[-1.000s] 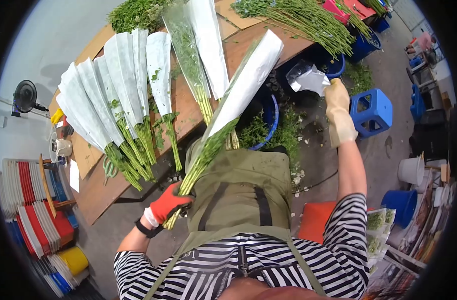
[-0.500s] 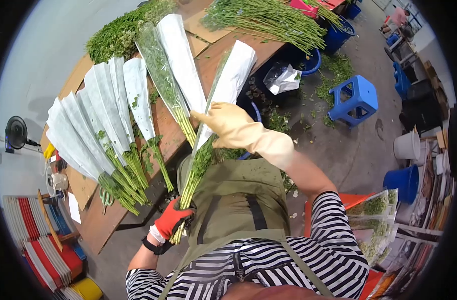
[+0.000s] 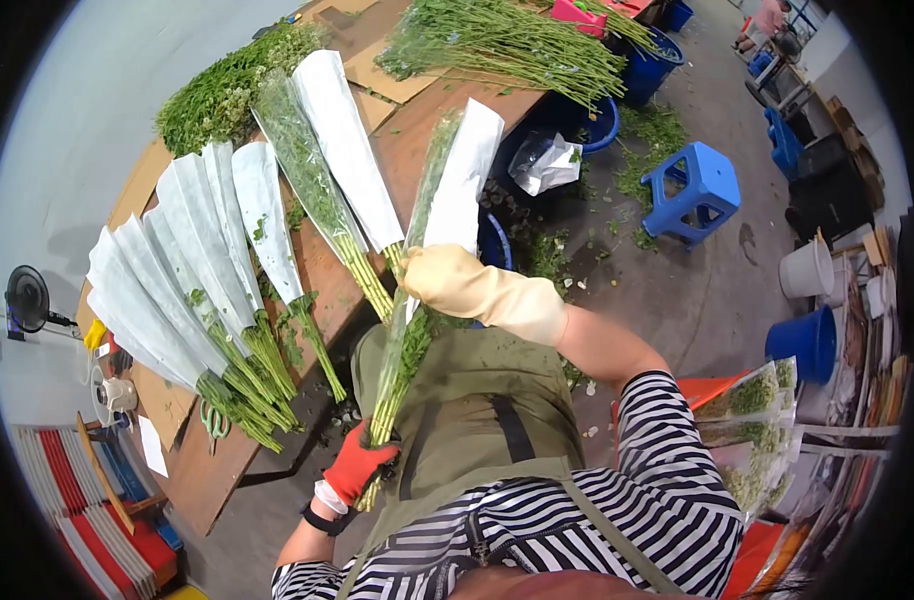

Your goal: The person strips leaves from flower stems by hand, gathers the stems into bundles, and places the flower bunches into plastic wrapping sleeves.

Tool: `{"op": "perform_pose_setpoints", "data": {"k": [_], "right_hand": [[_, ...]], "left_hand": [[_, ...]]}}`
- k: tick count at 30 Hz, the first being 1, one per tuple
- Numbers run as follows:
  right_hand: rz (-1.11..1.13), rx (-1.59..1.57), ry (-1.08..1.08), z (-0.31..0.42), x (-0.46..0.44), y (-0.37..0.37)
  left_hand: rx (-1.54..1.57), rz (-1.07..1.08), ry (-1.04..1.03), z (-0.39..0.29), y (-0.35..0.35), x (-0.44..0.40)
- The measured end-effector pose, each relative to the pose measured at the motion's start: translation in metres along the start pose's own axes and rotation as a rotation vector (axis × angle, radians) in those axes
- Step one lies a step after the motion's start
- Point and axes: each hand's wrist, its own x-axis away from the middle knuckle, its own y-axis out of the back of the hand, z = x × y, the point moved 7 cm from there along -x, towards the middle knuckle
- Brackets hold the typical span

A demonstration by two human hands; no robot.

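My left hand [image 3: 362,462], in a red glove with a black palm, is closed round the lower stems of a bunch of green flower stems [image 3: 402,370]. The bunch slants upward in front of my apron, its top inside a sleeve [image 3: 467,170] of white paper and clear film. My right hand [image 3: 445,282], in a cream rubber glove, is curled round the sleeve near its narrow end. On the wooden table [image 3: 212,490], beside my hands, lie a clear-sleeved bunch [image 3: 312,185], a white-sleeved bunch [image 3: 347,150] and several more white-sleeved bunches [image 3: 192,250].
Loose stems [image 3: 517,50] and a leafy heap [image 3: 217,95] cover the table's far side. Green-handled scissors [image 3: 213,420] lie near its left edge. A blue stool [image 3: 692,190] and blue tubs [image 3: 652,65] stand on the floor to the right. Wrapped flowers [image 3: 747,430] are at my right elbow.
My right hand's fingers, partly stretched out before, are now curled round the sleeve. The held bunch stays in my left hand. The whole view has shifted slightly.
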Motion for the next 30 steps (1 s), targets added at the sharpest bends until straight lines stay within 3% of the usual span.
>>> {"op": "perform_pose_setpoints", "data": {"k": [3, 6, 8, 9, 10, 11, 12, 13, 15, 18, 19, 20, 22, 23, 26, 28, 29, 30], "right_hand": [[-0.11, 0.085, -0.021, 0.001, 0.005, 0.013], [-0.32, 0.201, -0.112, -0.026, 0.016, 0.022], [-0.244, 0.166, -0.384, -0.068, 0.026, 0.043], [-0.373, 0.029, -0.443, -0.093, 0.043, 0.047], [-0.452, 0.083, -0.49, -0.11, 0.051, 0.059], [-0.307, 0.289, -0.592, -0.13, 0.059, 0.067], [-0.195, 0.157, -0.81, -0.145, 0.069, 0.096], [-0.295, 0.101, -0.748, -0.152, 0.106, 0.11], [-0.376, 0.143, -1.349, -0.224, 0.167, 0.135], [-0.306, 0.307, -1.64, -0.279, 0.294, 0.15], [-0.395, 0.396, -1.667, -0.274, 0.326, 0.162], [-0.728, 0.233, -1.769, -0.282, 0.378, 0.155], [-0.759, 0.178, -1.8, -0.302, 0.457, 0.133], [-0.801, 0.103, -1.816, -0.3, 0.478, 0.124], [-1.044, -0.453, -1.81, -0.276, 0.476, 0.083], [-0.87, -0.191, -1.736, -0.246, 0.394, 0.075], [-0.861, -0.293, -1.741, -0.244, 0.36, 0.062], [-0.68, -0.281, -1.695, -0.232, 0.316, 0.064]], "left_hand": [[-0.027, -0.038, -0.029, -0.007, -0.005, 0.002], [-0.574, -0.182, -0.204, -0.031, 0.0, 0.014], [-0.853, -0.27, -0.33, -0.026, 0.009, 0.018], [-0.994, -0.314, -0.395, -0.027, 0.014, 0.02], [-1.023, -0.332, -0.435, -0.032, 0.017, 0.024], [-1.047, -0.351, -0.473, -0.04, 0.018, 0.032], [-1.068, -0.373, -0.513, -0.046, 0.019, 0.036], [-1.123, -0.407, -0.515, -0.042, 0.028, 0.04], [-1.23, -0.491, -0.561, -0.038, 0.05, 0.055], [-1.307, -0.59, -0.518, -0.027, 0.083, 0.08], [-1.271, -0.589, -0.518, -0.021, 0.097, 0.086], [-1.261, -0.624, -0.445, 0.0, 0.119, 0.09], [-1.184, -0.737, -0.478, 0.011, 0.141, 0.101], [-1.111, -0.733, -0.392, 0.026, 0.156, 0.1], [-1.147, -0.911, -0.604, 0.027, 0.149, 0.09], [-1.077, -0.926, -0.538, 0.02, 0.147, 0.075], [-1.044, -0.909, -0.522, 0.008, 0.142, 0.072], [-1.036, -0.911, -0.529, 0.002, 0.139, 0.073]]}}
